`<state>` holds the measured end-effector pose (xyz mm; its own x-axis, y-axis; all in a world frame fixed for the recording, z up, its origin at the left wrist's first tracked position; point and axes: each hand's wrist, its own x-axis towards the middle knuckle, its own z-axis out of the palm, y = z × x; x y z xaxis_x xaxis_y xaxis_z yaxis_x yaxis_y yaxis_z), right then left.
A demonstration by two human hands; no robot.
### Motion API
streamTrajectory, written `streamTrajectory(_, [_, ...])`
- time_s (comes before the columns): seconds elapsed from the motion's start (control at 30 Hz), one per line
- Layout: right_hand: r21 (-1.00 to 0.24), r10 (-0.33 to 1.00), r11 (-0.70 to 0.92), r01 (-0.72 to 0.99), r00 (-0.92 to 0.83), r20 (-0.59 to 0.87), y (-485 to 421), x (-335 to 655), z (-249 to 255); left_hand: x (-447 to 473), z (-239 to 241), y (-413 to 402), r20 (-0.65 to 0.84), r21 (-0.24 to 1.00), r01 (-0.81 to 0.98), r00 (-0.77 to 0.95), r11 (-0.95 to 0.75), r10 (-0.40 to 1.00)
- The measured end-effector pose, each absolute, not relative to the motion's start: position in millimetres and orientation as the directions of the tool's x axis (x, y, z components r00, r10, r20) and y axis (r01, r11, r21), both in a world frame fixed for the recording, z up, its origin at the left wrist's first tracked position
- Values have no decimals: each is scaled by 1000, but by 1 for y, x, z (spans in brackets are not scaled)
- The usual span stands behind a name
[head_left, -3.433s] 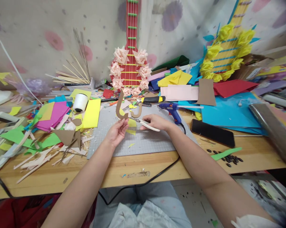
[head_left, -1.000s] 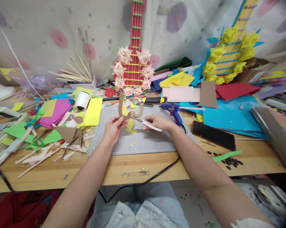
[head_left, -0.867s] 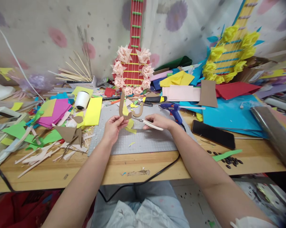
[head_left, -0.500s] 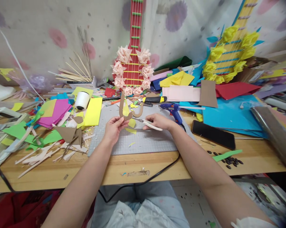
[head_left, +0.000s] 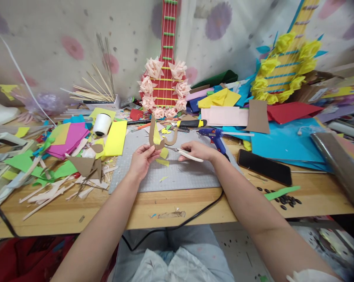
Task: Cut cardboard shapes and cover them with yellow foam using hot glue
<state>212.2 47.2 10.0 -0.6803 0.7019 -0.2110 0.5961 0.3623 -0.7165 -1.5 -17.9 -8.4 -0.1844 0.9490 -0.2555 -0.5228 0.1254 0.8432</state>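
My left hand [head_left: 141,158] pinches the bottom of a curved brown cardboard cutout [head_left: 151,133] backed with yellow paper and holds it upright over the grey cutting mat [head_left: 183,176]. My right hand [head_left: 196,150] grips white-handled scissors [head_left: 186,154], blades pointing left at the cutout's lower edge. A yellow paper offcut [head_left: 163,162] lies on the mat just below the blades.
A blue glue gun [head_left: 214,135], its black cord [head_left: 194,215], a yellow-handled knife [head_left: 188,123] and a black phone [head_left: 263,167] lie to the right. Coloured paper scraps [head_left: 68,137], a white thread spool [head_left: 102,124] and wooden slivers [head_left: 53,194] crowd the left. Paper guitars [head_left: 165,78] lean behind.
Over the last seconds my hands stay over the mat; the cutout has shifted slightly right and tilted, and the scissors have stayed at its lower edge.
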Motion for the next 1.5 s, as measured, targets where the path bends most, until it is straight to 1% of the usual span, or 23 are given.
streamTrajectory(0.3, [-678, 744, 369, 636, -639, -195, 46, 208, 6, 0, -7, -17, -289, 801, -584, -191, 127, 938])
streamTrajectory(0.5, [-764, 721, 295, 573, -658, -215, 44, 209, 8, 0, -3, -18, -319, 765, -630, -196, 130, 927])
streamTrajectory(0.67, [-780, 724, 276, 561, -655, -216, 44, 211, 9, 0, -3, -18, -328, 744, -650, -152, 156, 932])
streamTrajectory(1.0, [-762, 713, 308, 570, -669, -212, 44, 210, 12, 2, -5, -19, -316, 748, -636, -90, 190, 944])
streamTrajectory(1.23, [-760, 720, 302, 575, -660, -213, 44, 208, 12, 3, -7, -19, -323, 734, -656, -109, 176, 940])
streamTrajectory(1.5, [-740, 665, 345, 577, -707, -241, 48, 215, 15, 3, -6, -21, -332, 763, -611, -90, 211, 939])
